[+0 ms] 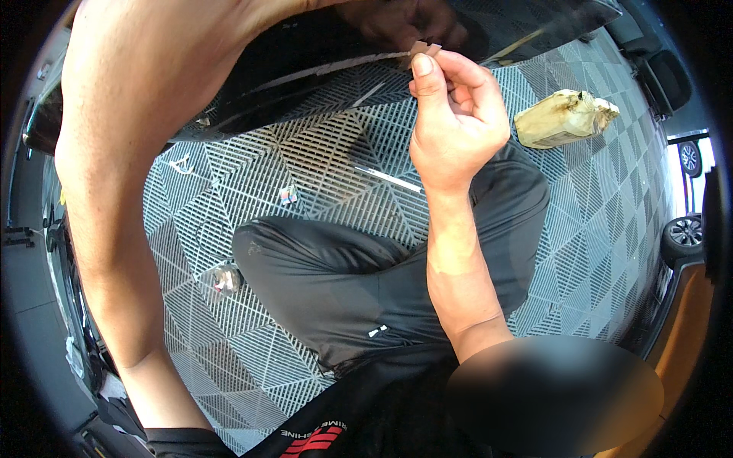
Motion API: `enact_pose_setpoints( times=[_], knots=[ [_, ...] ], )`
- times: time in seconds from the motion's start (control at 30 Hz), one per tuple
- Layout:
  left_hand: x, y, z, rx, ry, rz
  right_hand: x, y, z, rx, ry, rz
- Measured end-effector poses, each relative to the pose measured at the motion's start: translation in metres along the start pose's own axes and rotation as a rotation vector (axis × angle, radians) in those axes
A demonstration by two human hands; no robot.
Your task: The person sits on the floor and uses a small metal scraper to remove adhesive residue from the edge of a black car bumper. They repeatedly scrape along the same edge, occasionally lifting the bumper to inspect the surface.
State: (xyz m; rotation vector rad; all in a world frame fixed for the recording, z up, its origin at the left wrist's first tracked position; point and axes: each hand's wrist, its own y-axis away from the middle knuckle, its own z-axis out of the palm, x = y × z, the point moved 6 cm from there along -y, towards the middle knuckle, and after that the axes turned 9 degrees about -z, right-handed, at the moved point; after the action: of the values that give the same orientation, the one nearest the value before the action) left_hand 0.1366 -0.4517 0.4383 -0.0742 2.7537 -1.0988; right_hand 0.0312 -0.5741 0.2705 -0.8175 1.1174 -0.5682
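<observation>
My right hand [458, 114] is raised to a glossy black car panel [305, 53]. Between its thumb and fingertips it pinches a small folded brown piece of sandpaper [424, 50], held close against the panel; whether it touches cannot be told. A long pale scuffed streak runs along the panel to the left of these fingers, and the glossy surface mirrors a hand. My left arm [114, 191] reaches up the left side and bends over the top of the panel. Its hand lies beyond the upper edge, hidden from sight.
Right of my hand a crumpled yellowish bag [565, 119] stands on the grey grated floor [580, 229]. A thin white stick [388, 179], a small colourful packet [288, 195] and a small clear container [225, 280] lie around my crossed legs [328, 259]. A wheel [684, 233] shows far right.
</observation>
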Motion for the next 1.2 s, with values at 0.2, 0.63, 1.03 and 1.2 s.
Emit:
enact_pose_setpoints(
  times=[0.2,0.63,1.03,1.2],
  knots=[
    [-0.0003,-0.0009,0.0018,-0.002,-0.001,-0.005,-0.0002,-0.0012,0.0007,0.007,-0.021,0.028],
    [0.0003,-0.0021,0.0061,-0.006,-0.007,-0.015,-0.0004,-0.0037,0.0025,-0.043,-0.011,-0.021],
    [0.0002,-0.0054,0.0053,-0.001,-0.021,-0.018,-0.0035,-0.0033,0.0052,-0.062,0.037,-0.024],
    [-0.0006,-0.0073,0.0038,0.007,-0.026,-0.019,-0.0034,-0.0015,0.0065,-0.073,0.019,-0.001]
  ],
)
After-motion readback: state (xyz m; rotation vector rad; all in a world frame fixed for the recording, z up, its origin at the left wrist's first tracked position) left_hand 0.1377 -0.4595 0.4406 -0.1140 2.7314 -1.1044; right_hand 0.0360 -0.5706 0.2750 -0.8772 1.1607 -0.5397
